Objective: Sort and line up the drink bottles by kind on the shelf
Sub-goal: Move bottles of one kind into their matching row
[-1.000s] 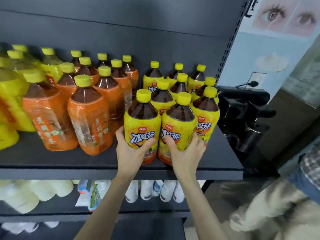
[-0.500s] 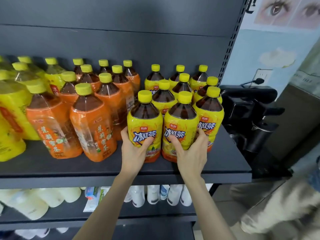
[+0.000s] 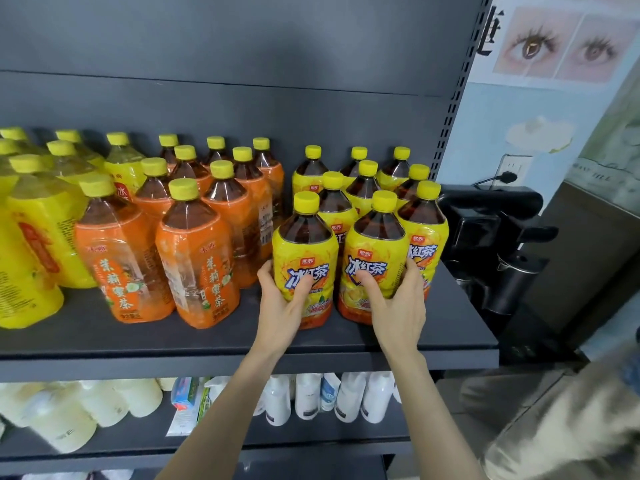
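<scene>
On the dark shelf [image 3: 104, 337] stand three groups of yellow-capped bottles. At the right are several yellow-labelled iced tea bottles in rows. My left hand [image 3: 280, 303] grips the front left iced tea bottle [image 3: 304, 251] low on its label. My right hand [image 3: 394, 303] grips the front iced tea bottle beside it [image 3: 375, 251] the same way. A third front bottle [image 3: 427, 237] stands just right of that, near the shelf end. Orange-labelled tea bottles [image 3: 194, 261] fill the middle. Pale yellow bottles [image 3: 31, 237] stand at the far left.
The shelf's right upright [image 3: 457, 91] bounds the iced tea rows. A black machine [image 3: 491, 237] sits just past the shelf end. The lower shelf holds white bottles [image 3: 308, 396] and pale round containers [image 3: 69, 410]. The front strip of the upper shelf is bare.
Both hands keep the same hold on the two front iced tea bottles. The view has tilted up, so the shelf sits lower in the frame.
</scene>
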{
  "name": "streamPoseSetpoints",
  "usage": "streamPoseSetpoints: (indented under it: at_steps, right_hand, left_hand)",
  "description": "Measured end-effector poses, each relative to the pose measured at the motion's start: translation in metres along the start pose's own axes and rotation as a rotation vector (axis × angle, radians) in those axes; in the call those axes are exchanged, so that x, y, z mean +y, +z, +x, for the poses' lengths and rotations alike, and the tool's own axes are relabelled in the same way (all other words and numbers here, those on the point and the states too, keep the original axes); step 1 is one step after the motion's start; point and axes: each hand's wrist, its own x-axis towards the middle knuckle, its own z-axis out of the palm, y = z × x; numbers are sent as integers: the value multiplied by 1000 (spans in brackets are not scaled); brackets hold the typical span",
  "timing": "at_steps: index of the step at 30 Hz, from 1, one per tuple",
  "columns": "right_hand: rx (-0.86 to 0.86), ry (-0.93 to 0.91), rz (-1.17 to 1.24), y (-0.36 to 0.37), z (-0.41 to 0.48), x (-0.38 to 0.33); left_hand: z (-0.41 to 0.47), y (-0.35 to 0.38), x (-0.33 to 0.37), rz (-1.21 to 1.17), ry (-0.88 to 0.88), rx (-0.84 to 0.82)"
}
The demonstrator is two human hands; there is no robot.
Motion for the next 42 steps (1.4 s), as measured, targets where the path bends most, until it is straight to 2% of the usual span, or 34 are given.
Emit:
streamPoseSetpoints:
  at_steps: [10,23,25,28,30,32,37,39,42]
  right_hand:
    - [-39,34,102,-6,18,17]
    - [-134,58,47,-13,32,19]
    - [-102,70,80,-14,26,17]
    - [41,17,211,-18,5,14]
    - [-35,-13,355,-19,-8,8]
    - [-220,-5,498,-18,-14,0]
    - [-480,-11,644,-7,-20,-13]
    - [-490,-3,660,-6,-21,-13]
    - [-403,9,655,-10,-23,-12]
  left_hand:
    - [-6,12,7,-41,-53,-88]
    - [-13,1,10,-41,-68,-120]
    - [-16,0,8,-38,-63,-116]
    - [-15,-4,7,-25,-57,-118]
    - [-15,-7,8,-29,-51,-125]
    - [-17,-8,9,-44,-40,-147]
    - [-27,-7,6,-88,-22,-251]
    - [-30,-7,7,-98,-45,-315]
    - [-30,-8,12,-76,-84,-351]
